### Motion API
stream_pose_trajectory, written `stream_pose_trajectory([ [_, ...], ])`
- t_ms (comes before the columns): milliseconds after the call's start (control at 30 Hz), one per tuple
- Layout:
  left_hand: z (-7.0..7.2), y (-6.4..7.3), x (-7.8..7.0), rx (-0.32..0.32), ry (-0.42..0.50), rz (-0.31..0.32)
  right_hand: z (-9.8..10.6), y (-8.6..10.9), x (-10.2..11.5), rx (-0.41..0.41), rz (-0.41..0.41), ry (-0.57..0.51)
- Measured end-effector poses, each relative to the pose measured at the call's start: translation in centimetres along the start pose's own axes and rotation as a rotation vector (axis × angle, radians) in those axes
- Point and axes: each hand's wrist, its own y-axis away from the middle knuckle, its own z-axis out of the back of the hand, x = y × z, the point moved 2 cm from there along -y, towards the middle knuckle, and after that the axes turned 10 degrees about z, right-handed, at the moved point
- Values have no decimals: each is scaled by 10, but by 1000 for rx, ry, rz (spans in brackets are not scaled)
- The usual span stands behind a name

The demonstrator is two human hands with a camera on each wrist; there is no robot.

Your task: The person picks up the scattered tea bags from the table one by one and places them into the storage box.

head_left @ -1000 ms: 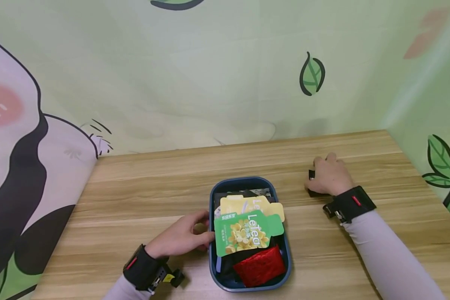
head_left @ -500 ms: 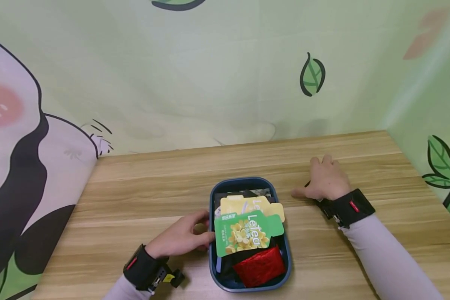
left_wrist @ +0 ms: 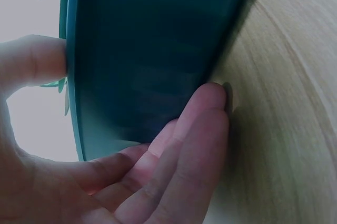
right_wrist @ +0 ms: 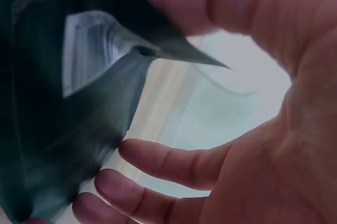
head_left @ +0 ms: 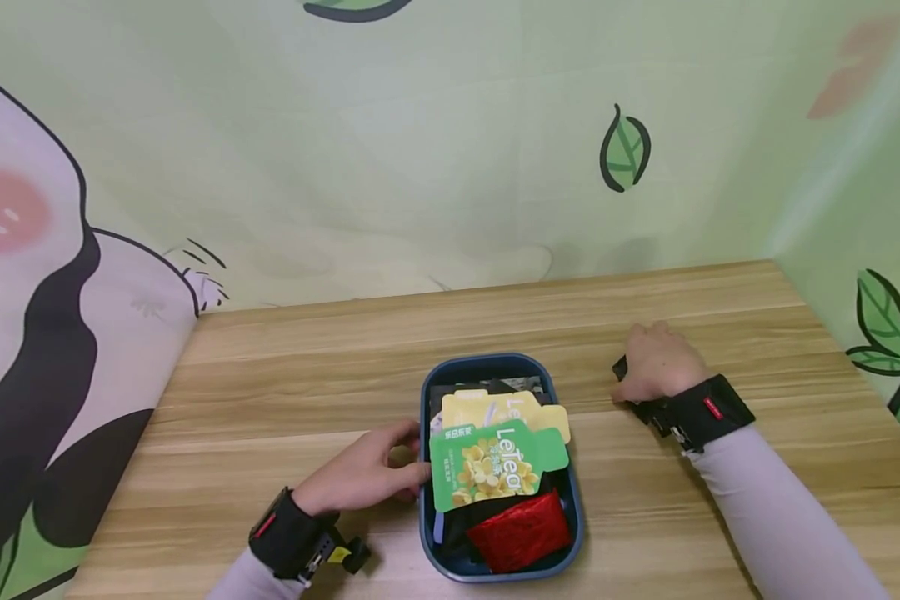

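On the table stands a dark blue bin (head_left: 426,533), holding a green carton (head_left: 487,471) lettered "LeTea", a yellow carton (head_left: 465,408), a crinkled red foil packet (head_left: 521,533) and dark packets beneath. My left hand (head_left: 363,471) rests against its left side. In the left wrist view the thumb touches the rim and the fingers (left_wrist: 195,155) lie along the outer wall. To the right of the bin, my right hand (head_left: 660,362) pinches a black packet (right_wrist: 31,119) with a pale printed patch between thumb and fingertips. Most of that packet is hidden under the hand in the head view.
The wood-grained table (head_left: 292,367) runs back to a printed cloth backdrop (head_left: 435,150), which also rises along the left and right sides. Black camera straps (head_left: 712,408) circle both wrists.
My right hand lay spread with its thumb out to the left half a second ago; now its fingers are drawn in on the black packet. The left hand and bin stay put.
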Motion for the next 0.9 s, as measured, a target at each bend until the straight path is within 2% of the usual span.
stream_pose_trajectory([
  [300, -1, 0, 0, 5, -3, -16, -7, -3, 8, -44, 18, 89],
  [900, -1, -1, 1, 14, 1, -17, -9, -8, 1, -126, 56, 81],
])
